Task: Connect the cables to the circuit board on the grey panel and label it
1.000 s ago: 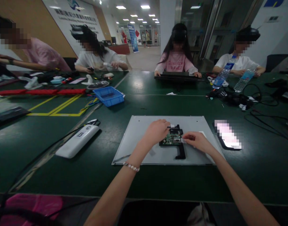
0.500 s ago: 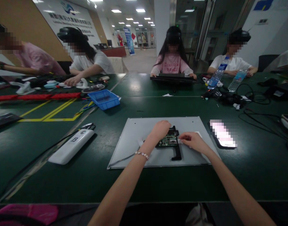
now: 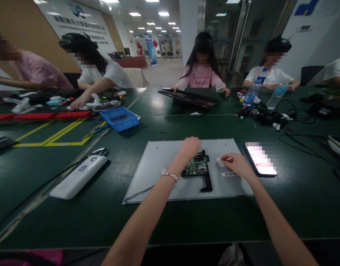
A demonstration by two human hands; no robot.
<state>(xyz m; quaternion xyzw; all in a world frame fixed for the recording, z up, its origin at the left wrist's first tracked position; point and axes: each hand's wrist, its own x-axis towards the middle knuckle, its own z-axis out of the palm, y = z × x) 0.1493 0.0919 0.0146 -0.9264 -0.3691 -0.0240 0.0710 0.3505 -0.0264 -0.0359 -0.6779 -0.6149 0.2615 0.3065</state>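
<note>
A flat grey metal panel (image 3: 147,166) lies on the table before me, bearing a green circuit board (image 3: 196,169) in a black plastic bracket (image 3: 207,183). My left hand (image 3: 190,147) is closed just above the board's far edge; its fingertips are hidden from view. Between the thumb and fingers of my right hand (image 3: 238,164) is a small white piece (image 3: 220,162), perhaps a label, over the panel to the right of the bracket. A printed label strip (image 3: 228,174) is on the panel below that hand. A thin grey cable (image 3: 142,191) runs out at the panel's left.
Left of the panel lies a white oblong device (image 3: 79,177) with a black cable. A lit phone (image 3: 261,159) is at the right. Farther off are a blue basket (image 3: 120,120), bottles (image 3: 254,88) and loose cables. Across the table a person handles a dark flat panel (image 3: 189,99).
My right hand has moved right, away from the bracket, with the small white piece. My left hand stays near the board. The person opposite has tilted their dark panel.
</note>
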